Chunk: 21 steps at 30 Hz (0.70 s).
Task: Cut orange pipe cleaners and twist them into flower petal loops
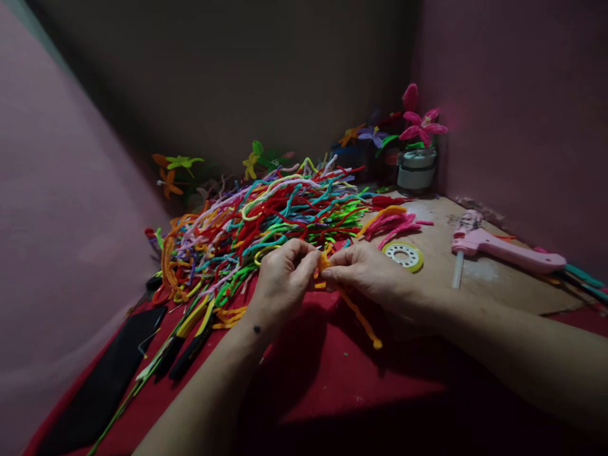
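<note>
My left hand point(285, 278) and my right hand point(368, 273) meet over the red cloth point(332, 386), fingers pinched together on an orange pipe cleaner point(357, 311). Its bent top sits between my fingertips, and its free end trails down to the right onto the cloth. Just behind my hands lies a big heap of pipe cleaners point(266, 221) in many colours.
A small green tape roll point(403, 255) lies right of my right hand. A pink glue gun point(498, 248) rests on the wooden board point(513, 285). Finished pipe-cleaner flowers point(420, 125) stand in a jar point(417, 170) in the corner; more flowers point(175, 170) sit at the left. Pink walls close in on both sides.
</note>
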Each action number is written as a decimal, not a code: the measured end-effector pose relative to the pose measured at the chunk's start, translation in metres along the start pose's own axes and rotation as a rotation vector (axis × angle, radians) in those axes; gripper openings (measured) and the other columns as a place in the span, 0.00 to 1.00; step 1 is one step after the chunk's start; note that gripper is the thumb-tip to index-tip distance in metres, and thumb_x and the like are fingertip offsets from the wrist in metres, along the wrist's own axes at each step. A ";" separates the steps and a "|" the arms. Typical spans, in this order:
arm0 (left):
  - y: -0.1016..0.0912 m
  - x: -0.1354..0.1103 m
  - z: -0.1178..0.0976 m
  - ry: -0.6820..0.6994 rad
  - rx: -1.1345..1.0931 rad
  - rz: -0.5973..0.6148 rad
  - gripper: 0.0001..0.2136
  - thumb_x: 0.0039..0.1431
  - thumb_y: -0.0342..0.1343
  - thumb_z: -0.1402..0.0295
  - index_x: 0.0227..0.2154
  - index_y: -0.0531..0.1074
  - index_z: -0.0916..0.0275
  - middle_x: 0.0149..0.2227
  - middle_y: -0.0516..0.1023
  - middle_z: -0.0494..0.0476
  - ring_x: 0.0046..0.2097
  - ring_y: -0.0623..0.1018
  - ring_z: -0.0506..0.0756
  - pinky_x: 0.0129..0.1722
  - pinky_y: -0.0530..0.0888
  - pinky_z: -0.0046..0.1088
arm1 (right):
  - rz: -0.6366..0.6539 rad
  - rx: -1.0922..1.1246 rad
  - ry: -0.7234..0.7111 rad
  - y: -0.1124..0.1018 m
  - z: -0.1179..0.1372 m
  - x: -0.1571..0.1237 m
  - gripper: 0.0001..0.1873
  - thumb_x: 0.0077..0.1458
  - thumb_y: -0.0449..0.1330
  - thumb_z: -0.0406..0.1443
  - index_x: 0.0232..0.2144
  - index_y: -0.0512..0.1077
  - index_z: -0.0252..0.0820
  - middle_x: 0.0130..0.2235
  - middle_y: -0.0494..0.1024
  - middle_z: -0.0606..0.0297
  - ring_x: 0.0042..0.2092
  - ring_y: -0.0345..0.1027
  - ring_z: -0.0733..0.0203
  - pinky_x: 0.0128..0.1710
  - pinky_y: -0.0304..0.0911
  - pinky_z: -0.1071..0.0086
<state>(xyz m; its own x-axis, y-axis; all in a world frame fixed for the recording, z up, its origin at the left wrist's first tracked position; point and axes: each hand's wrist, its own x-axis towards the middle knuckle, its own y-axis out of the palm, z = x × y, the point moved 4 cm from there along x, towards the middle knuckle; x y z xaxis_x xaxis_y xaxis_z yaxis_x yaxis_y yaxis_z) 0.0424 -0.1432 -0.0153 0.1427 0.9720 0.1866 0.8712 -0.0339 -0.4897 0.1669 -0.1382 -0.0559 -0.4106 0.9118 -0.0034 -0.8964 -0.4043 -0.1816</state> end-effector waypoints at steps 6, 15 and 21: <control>0.004 -0.001 0.003 -0.106 -0.094 0.006 0.06 0.51 0.50 0.70 0.21 0.63 0.65 0.13 0.62 0.44 0.15 0.60 0.43 0.14 0.57 0.17 | -0.038 -0.078 -0.016 0.001 0.009 -0.002 0.11 0.45 0.55 0.36 0.16 0.66 0.36 0.16 0.61 0.72 0.18 0.48 0.73 0.18 0.43 0.75; -0.005 0.005 0.001 0.032 -0.138 0.157 0.05 0.48 0.53 0.69 0.26 0.67 0.66 0.20 0.67 0.48 0.20 0.64 0.44 0.18 0.61 0.19 | 0.048 0.066 0.061 -0.001 0.007 -0.004 0.13 0.45 0.58 0.40 0.17 0.69 0.36 0.12 0.59 0.72 0.16 0.48 0.73 0.16 0.43 0.74; -0.010 0.003 -0.002 0.263 0.209 0.160 0.06 0.52 0.48 0.69 0.24 0.66 0.64 0.20 0.66 0.48 0.22 0.65 0.46 0.21 0.62 0.20 | 0.104 0.119 0.070 0.002 0.006 -0.006 0.14 0.44 0.59 0.42 0.18 0.70 0.35 0.14 0.62 0.71 0.16 0.48 0.73 0.16 0.42 0.73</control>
<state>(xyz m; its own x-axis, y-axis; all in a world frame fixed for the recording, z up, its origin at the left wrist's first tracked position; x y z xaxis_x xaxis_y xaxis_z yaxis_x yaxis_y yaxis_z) 0.0346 -0.1406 -0.0081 0.4085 0.8646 0.2925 0.7171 -0.1057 -0.6889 0.1670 -0.1446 -0.0506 -0.4928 0.8659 -0.0857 -0.8651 -0.4982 -0.0585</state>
